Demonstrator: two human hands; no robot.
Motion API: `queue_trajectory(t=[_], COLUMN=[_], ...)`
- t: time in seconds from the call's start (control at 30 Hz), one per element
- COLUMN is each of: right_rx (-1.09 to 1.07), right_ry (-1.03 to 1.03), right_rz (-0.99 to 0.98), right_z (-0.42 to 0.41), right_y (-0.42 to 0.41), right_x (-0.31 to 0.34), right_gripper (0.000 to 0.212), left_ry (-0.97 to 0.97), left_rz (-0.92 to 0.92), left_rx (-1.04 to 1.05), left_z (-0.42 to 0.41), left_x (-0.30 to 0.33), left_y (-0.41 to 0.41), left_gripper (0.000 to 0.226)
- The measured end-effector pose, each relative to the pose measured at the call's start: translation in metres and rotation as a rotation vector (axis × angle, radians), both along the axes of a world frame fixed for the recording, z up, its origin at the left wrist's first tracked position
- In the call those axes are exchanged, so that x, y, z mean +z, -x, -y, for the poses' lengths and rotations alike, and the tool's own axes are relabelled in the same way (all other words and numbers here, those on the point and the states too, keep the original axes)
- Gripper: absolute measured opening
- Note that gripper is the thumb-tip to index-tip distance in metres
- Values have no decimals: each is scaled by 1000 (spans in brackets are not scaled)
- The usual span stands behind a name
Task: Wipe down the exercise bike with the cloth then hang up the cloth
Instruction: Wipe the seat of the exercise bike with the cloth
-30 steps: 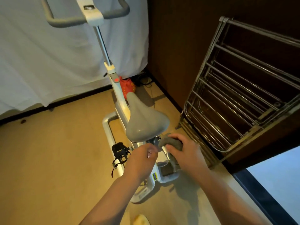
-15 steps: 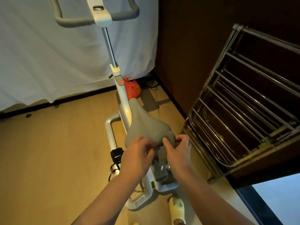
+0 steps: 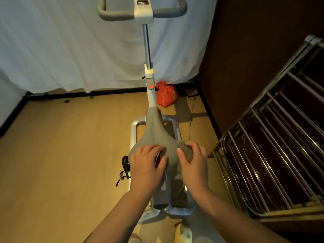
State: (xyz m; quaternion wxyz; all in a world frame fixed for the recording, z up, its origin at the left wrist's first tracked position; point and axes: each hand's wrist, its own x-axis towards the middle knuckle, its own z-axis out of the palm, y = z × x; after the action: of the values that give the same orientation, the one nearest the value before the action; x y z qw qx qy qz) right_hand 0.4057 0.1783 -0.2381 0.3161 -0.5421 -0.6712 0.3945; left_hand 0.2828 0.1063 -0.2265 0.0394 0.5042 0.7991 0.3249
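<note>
The white exercise bike stands in front of me, seen from behind, with grey handlebars at the top and a grey saddle in the middle. My right hand holds a bunched grey cloth against the saddle's rear right side. My left hand grips the saddle's rear left edge, fingers on top and thumb curled in. Both hands hide the back of the saddle and the seat post below it.
A folded metal drying rack leans against the dark wall on the right. A red bag and cables lie on the floor behind the bike, under a white curtain. A black strapped pedal sticks out left. A slippered foot shows at the bottom.
Both hands rose from under the saddle to its rear edge, and the cloth came up with my right hand. The view shifted to directly behind the bike.
</note>
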Motion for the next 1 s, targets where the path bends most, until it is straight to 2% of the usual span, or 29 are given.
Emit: queue_trajectory(t=[0.07, 0.13, 0.27, 0.4, 0.47, 0.6, 0.8, 1.0], right_rx=[58, 83, 64, 166, 159, -23, -155, -633], right_ry=[-69, -83, 43, -36, -75, -2, -104, 150], right_rz=[26, 29, 70, 160, 232, 209, 198, -223], right_z=[12, 5, -20, 3, -3, -4, 52, 76], right_y=[-6, -5, 9, 0, 0, 16, 34, 77], right_x=[-3, -4, 4, 9, 11, 13, 5, 0], right_gripper=[35, 36, 40, 50, 48, 48, 51, 49], left_ry=[-13, -18, -10, -4, 13, 84, 123, 123], left_rz=[4, -1, 41, 6, -20, -1, -25, 39], left_rx=[24, 29, 41, -61, -128, -235, -388, -558], left_z=[2, 1, -7, -2, 2, 4, 5, 1], left_x=[-5, -5, 1, 0, 0, 5, 6, 6], left_y=[-2, -2, 1, 11, 16, 27, 43, 64], left_gripper=[27, 28, 18, 23, 27, 36, 47, 45])
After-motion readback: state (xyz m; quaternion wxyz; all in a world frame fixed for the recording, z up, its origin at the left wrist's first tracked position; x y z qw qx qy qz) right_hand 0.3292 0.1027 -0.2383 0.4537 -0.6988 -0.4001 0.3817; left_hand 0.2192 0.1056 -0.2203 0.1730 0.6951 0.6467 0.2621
